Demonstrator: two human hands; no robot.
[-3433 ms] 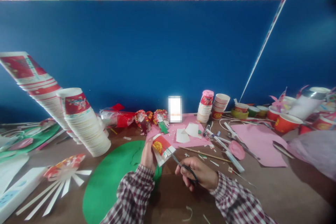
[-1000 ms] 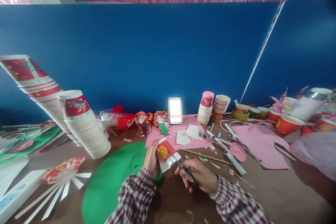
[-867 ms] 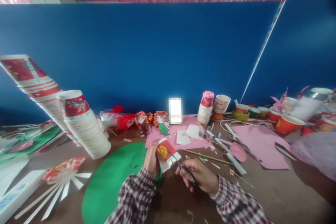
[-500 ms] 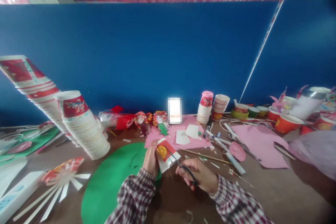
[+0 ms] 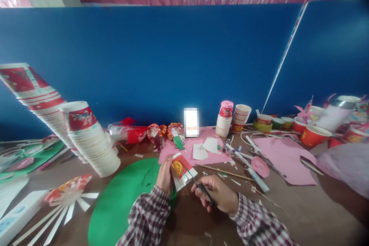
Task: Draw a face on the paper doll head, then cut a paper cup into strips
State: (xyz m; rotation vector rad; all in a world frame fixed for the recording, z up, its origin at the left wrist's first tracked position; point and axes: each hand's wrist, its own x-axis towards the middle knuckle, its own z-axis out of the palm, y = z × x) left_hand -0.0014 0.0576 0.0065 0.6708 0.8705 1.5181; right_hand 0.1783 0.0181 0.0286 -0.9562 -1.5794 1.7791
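Near the middle of the table, my left hand [image 5: 165,177] holds a red and white paper cup [image 5: 179,167] with a yellow print, its fingers closed round the left side. Slits run into the cup's lower white edge. My right hand [image 5: 216,194] is closed on the handles of dark scissors [image 5: 205,192]. The scissor blades lie against the cup's right side, pointing up and left. Under my left forearm is a green round sheet [image 5: 121,200].
Tall cup stacks [image 5: 92,138] lean at the left, beside a cup cut into strips [image 5: 69,196]. Behind my hands lies pink paper [image 5: 170,153] with white pieces. Pens, a wooden stick [image 5: 225,172] and more pink paper [image 5: 288,157] are at the right.
My right hand and the scissors have shifted very slightly left. The rest of the view has moved only a little with the camera.
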